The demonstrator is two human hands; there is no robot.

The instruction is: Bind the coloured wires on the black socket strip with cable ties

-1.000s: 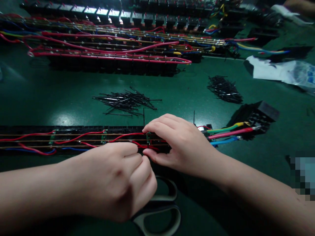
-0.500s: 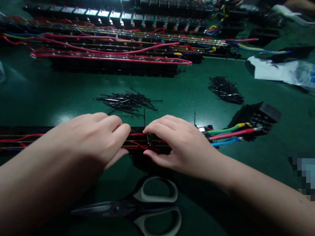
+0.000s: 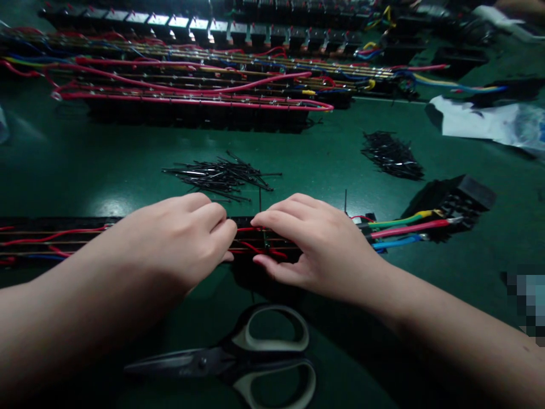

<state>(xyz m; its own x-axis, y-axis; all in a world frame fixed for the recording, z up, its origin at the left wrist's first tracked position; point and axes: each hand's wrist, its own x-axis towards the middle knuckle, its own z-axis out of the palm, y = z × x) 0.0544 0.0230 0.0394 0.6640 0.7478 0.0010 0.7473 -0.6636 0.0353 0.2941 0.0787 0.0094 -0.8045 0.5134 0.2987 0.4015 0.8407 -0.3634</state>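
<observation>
A long black strip fitted with metal rails and red and blue wires (image 3: 80,232) lies across the green table under both hands. My left hand (image 3: 187,241) is closed over it, fingers curled at the far edge and thumb at the near edge. Around the strip further right, my right hand (image 3: 315,244) grips with thumb and fingers on opposite edges. A black cable tie (image 3: 260,200) stands up from the far edge between the hands, and another cable tie (image 3: 346,201) beyond my right hand. Green-yellow, red and blue leads (image 3: 404,227) run to a black end piece (image 3: 462,199).
Scissors with pale-rimmed handles (image 3: 276,343) lie near me. Behind the strip are two piles of black cable ties, a left pile (image 3: 221,176) and a right pile (image 3: 392,154). More wired strips (image 3: 200,102) fill the back; white plastic bags (image 3: 477,122) lie at right.
The wired strip has shifted slightly to the right with its leads and end piece. My left hand has moved right along with it; my right hand has moved only a little.
</observation>
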